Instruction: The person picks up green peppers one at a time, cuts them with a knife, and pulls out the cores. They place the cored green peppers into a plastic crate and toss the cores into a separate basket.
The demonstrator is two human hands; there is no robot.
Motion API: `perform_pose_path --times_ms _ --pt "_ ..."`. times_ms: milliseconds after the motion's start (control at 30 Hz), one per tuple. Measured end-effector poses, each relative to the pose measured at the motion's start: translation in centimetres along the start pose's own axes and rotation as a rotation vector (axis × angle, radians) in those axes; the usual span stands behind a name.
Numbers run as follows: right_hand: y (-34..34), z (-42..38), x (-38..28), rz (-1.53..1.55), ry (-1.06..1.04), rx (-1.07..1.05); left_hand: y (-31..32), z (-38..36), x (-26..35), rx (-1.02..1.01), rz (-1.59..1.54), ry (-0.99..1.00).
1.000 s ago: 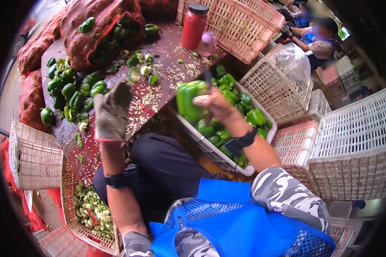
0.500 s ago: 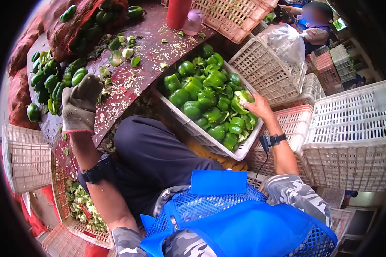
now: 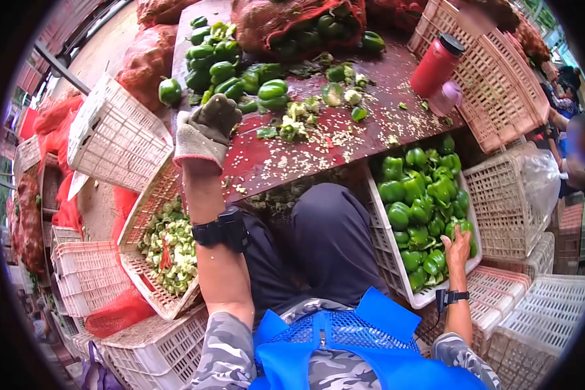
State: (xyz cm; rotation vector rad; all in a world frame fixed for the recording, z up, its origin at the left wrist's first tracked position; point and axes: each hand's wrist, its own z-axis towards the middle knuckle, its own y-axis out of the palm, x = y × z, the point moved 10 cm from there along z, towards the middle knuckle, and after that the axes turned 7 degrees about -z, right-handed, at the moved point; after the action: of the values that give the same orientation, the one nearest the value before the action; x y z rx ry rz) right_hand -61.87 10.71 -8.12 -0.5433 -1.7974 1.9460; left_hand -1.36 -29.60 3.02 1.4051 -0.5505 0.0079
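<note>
My left hand (image 3: 209,130), in a soiled grey glove with a pinkish cuff, is at the near left of the table beside a pile of green bell peppers (image 3: 224,70). Its fingers are curled, and whatever they might hold is hidden. To the right, my bare right hand (image 3: 459,248) is inside a white plastic crate (image 3: 424,299) full of green bell peppers (image 3: 422,205). Its thumb and fingers are around a green bell pepper (image 3: 450,229) at the crate's right side, partly covered by the hand.
Pale seeds and cut pepper cores (image 3: 294,120) litter the red table (image 3: 266,170). A red bottle (image 3: 437,65) stands at its right. Lower left, a crate (image 3: 131,263) holds pepper scraps. Stacked crates (image 3: 508,195) flank the right, near another person (image 3: 575,153). A mesh sack (image 3: 266,23) lies behind.
The view has swung left, so the table and crate appear further right. My right hand remains at the pepper crate, lower over its peppers. My gloved left hand stays near the table pile, fingers curled.
</note>
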Motion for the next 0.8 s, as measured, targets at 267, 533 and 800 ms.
perform_pose_path --times_ms 267,533,800 --pt "-5.5 1.5 -0.6 0.042 0.01 -0.087 5.8 4.9 3.1 0.477 1.75 0.414" --pt "-12.0 3.4 -14.5 0.418 -0.155 -0.028 2.8 12.5 -10.0 -0.307 2.47 0.139" --pt "-10.3 8.8 -36.5 0.949 -0.456 -0.273 5.5 10.5 -7.2 -0.43 2.232 0.505"
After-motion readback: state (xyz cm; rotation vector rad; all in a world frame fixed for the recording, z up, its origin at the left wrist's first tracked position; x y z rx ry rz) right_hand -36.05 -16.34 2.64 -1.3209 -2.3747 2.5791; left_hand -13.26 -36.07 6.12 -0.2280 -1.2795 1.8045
